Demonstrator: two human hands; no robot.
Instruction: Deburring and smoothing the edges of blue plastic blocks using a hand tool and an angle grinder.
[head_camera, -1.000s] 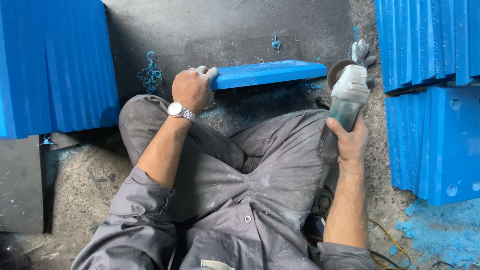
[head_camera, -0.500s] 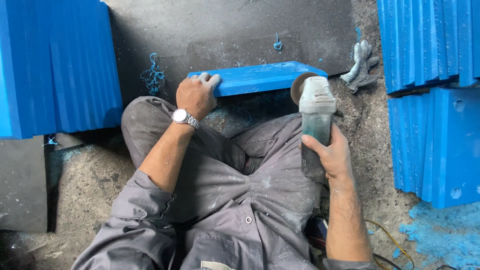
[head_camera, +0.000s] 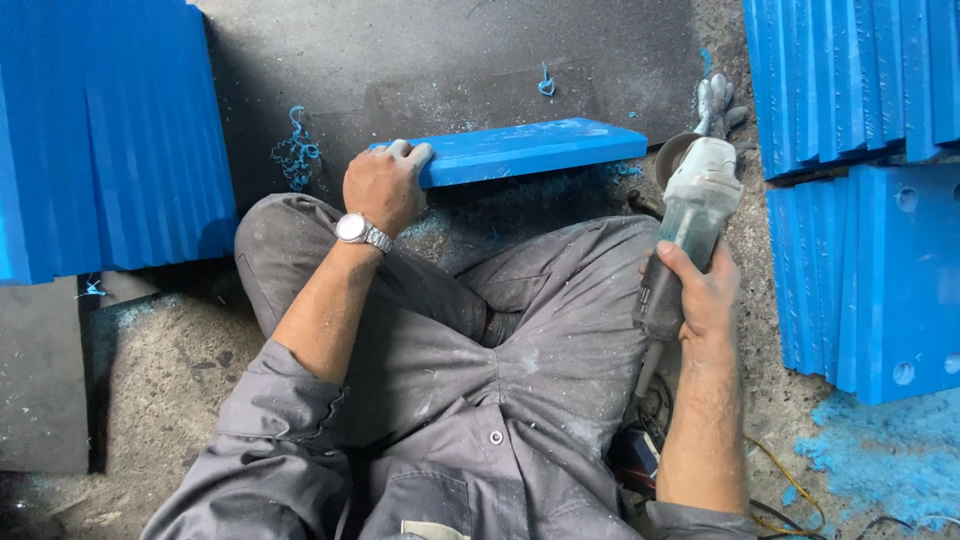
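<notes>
**Blue slab held on edge, grinder standing off its right end**

I see one blue slab (head_camera: 525, 150) lying across the dark mat (head_camera: 450, 70), at 12 o'clock from the seated person's lap. The left hand (head_camera: 382, 185) is closed over the slab's left end, fingers curled across the top edge, pinning it down. The right hand (head_camera: 700, 295) is wrapped fully around the body of one grinder (head_camera: 690, 215), at 3 o'clock from the slab; its disc sits just beside the slab's right end, and I cannot tell whether they touch.

Progress, as I judge it: blue dust lies along the slab's near edge and a curl of blue shavings (head_camera: 297, 150) sits at 9 o'clock, so cutting has been done here. How much of this slab remains I cannot tell.

Count: one slab in hand; one stack of blue slabs (head_camera: 110, 140) at 9 o'clock; two further stacks (head_camera: 870, 200) at 3 o'clock, individual pieces too overlapped to number. One grey glove (head_camera: 715, 100) lies beyond the grinder. One wristwatch (head_camera: 360, 232) on the left wrist.
</notes>
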